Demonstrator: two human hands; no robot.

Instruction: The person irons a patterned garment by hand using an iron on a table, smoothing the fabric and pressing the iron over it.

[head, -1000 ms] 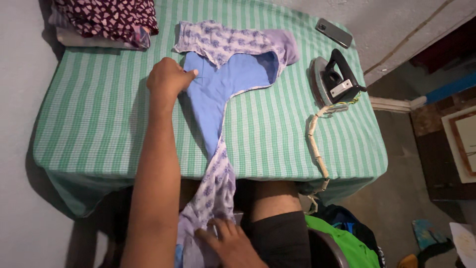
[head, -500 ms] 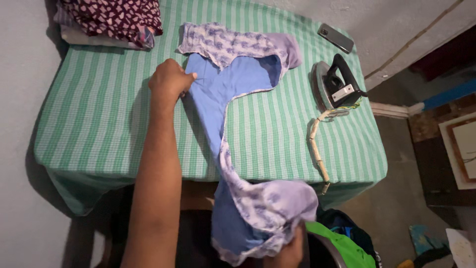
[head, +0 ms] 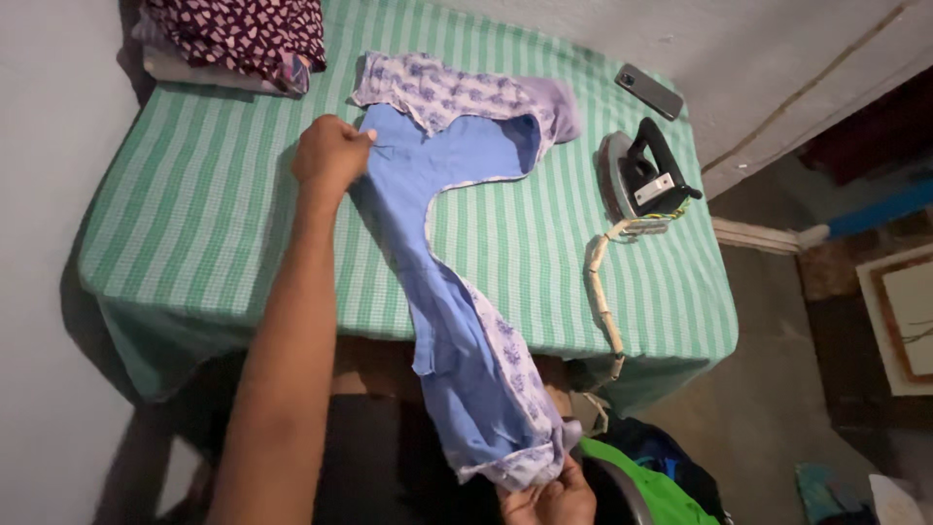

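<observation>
The right hand [head: 549,496] has now drawn the blue garment [head: 457,292] taut off the worktop's near edge, grip closed on its hem, while the left hand [head: 330,151] pins its upper edge near the far edge.

A blue garment [head: 457,292] with a lilac floral printed outside lies inside out, its upper part spread flat on the table, its lower part hanging over the near edge.
</observation>
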